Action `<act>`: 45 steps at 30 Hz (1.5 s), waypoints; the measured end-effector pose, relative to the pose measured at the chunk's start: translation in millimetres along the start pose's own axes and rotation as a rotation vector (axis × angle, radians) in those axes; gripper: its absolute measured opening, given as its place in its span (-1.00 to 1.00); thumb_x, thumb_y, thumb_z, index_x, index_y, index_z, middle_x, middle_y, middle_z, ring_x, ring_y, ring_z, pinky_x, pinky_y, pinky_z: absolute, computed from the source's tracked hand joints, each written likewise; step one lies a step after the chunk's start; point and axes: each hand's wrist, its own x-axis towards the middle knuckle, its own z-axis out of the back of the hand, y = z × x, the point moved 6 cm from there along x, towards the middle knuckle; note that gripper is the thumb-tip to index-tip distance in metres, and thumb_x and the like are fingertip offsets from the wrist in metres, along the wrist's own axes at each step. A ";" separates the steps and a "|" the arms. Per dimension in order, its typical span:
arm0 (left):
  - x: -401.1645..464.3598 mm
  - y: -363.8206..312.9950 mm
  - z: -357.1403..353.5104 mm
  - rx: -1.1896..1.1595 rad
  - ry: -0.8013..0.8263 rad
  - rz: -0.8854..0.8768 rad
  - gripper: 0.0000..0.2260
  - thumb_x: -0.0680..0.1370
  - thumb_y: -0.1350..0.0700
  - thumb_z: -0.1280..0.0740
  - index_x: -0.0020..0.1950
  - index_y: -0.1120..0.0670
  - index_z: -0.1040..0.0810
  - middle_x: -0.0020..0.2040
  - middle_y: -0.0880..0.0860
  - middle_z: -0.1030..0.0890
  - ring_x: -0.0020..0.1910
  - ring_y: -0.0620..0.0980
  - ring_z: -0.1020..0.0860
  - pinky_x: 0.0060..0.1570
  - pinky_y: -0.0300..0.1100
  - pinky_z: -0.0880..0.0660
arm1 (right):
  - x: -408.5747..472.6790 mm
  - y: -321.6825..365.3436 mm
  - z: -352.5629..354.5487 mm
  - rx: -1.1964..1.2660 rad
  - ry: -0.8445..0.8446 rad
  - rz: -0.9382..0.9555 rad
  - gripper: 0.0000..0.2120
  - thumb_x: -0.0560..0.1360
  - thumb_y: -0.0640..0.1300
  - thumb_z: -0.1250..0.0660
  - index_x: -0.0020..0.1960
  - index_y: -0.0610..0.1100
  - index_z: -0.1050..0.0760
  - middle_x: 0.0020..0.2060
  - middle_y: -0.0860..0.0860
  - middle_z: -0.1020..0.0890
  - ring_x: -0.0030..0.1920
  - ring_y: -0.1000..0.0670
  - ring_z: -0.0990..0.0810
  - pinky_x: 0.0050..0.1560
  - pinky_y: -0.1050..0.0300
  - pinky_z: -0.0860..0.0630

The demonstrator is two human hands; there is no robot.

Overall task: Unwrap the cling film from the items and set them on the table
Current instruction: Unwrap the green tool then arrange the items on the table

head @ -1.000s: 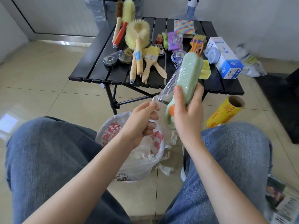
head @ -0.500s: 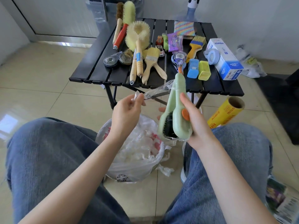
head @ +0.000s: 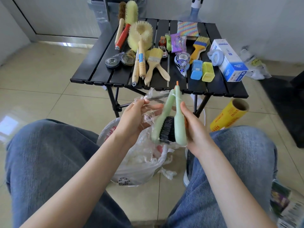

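Note:
My right hand (head: 195,127) grips a pale green brush set (head: 171,119) with black bristles, held upright above my lap, its orange tip pointing at the table. My left hand (head: 136,117) pinches a strip of clear cling film (head: 153,97) that stretches from my fingers to the upper part of the green handles. More loose film hangs under my left palm. The black slatted table (head: 102,63) ahead carries several unwrapped brushes (head: 139,40), tape dispensers and small boxes.
A white plastic bag (head: 131,170) stuffed with crumpled film sits on the floor between my knees. A yellow cling film roll (head: 228,116) lies on the tiles under the table's right side. A white and blue box (head: 230,61) stands at the table's right edge.
The brush set has been turned and lowered, so the black bristles now face me. My left hand has drawn the film off to the left and gathered more of it.

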 end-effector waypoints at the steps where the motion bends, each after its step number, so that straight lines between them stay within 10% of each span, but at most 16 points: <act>1: -0.4 -0.2 0.5 -0.039 -0.009 0.001 -0.76 0.67 0.13 -0.07 0.01 0.18 -0.48 -0.15 0.10 -0.71 -0.14 0.02 -0.68 -0.07 -0.04 -0.60 | 0.2 2.2 0.7 -0.070 -0.035 0.021 -0.67 0.58 0.14 -0.19 0.21 -0.01 -0.53 0.17 -0.15 -0.61 0.17 -0.13 -0.61 0.20 -0.12 -0.52; 7: -5.2 -4.0 -1.3 -0.128 -0.005 -0.023 -0.77 0.68 0.14 -0.07 -0.13 0.12 -0.39 -0.20 0.12 -0.68 -0.07 0.15 -0.68 -0.13 0.00 -0.62 | 2.1 11.6 0.3 -0.427 -0.230 0.077 -0.62 0.63 0.16 -0.04 0.18 -0.02 -0.51 0.09 -0.06 -0.60 0.12 -0.08 -0.56 0.25 -0.12 -0.45; 12: -12.3 -11.3 -12.4 -0.140 0.044 -0.060 -0.79 0.68 0.15 -0.06 -0.12 0.13 -0.36 -0.20 0.14 -0.68 -0.11 0.19 -0.67 -0.13 -0.02 -0.64 | -0.6 19.2 -6.9 -0.585 -0.194 0.222 -0.71 0.64 0.13 -0.03 0.18 -0.08 -0.28 -0.16 0.12 -0.49 -0.19 0.20 -0.46 -0.22 0.22 -0.39; 22: -18.7 -9.3 -16.2 -0.272 0.035 -0.035 -0.76 0.69 0.12 -0.03 -0.01 0.21 -0.41 -0.23 0.14 -0.66 -0.20 0.11 -0.69 -0.29 -0.10 -0.62 | 7.2 9.5 -5.1 -0.253 -0.213 0.058 -0.63 0.57 0.14 -0.21 0.11 -0.14 -0.54 -0.12 -0.06 -0.64 -0.12 -0.03 -0.62 -0.09 0.06 -0.55; 28: -17.3 -18.9 17.2 -0.003 -0.154 -0.191 -0.77 0.70 0.07 0.02 -0.04 0.10 -0.34 -0.32 0.01 -0.64 -0.17 0.11 -0.69 -0.36 -0.09 -0.60 | 3.5 24.0 17.1 -0.122 -0.373 0.133 -0.75 0.59 0.17 -0.15 0.04 0.03 -0.46 -0.02 -0.03 -0.56 -0.01 -0.02 -0.55 0.16 -0.05 -0.48; 33: -4.0 -10.3 28.0 0.086 -0.215 -0.073 -0.75 0.68 0.00 -0.04 -0.02 0.05 -0.45 -0.38 -0.03 -0.42 -0.48 -0.10 -0.43 -0.56 -0.34 -0.28 | -1.2 28.4 7.2 -0.127 -0.175 0.081 -0.72 0.60 0.14 -0.17 0.01 -0.03 -0.53 -0.17 -0.01 -0.65 -0.17 0.02 -0.63 -0.04 0.07 -0.55; 39: -7.8 -23.8 5.6 0.699 -0.078 -0.192 -0.60 0.56 -0.31 -0.10 -0.07 -0.11 -0.63 -0.32 -0.02 -0.44 -0.35 -0.10 -0.40 -0.32 -0.28 -0.28 | -5.2 22.2 -5.8 -0.007 -0.068 0.022 -0.72 0.59 0.10 -0.18 0.06 -0.06 -0.54 -0.02 -0.14 -0.70 0.06 -0.16 -0.65 0.18 -0.10 -0.53; 45: -4.2 -33.5 11.5 0.860 -0.208 -0.362 -0.75 0.52 0.04 -0.38 -0.28 0.13 -0.46 -0.07 0.08 -0.46 -0.18 -0.02 -0.46 -0.21 -0.18 -0.39 | -6.1 29.0 -5.7 0.122 -0.027 0.012 -0.62 0.58 0.12 -0.19 0.20 -0.13 -0.50 -0.05 -0.17 -0.67 0.04 -0.15 -0.65 0.15 -0.08 -0.54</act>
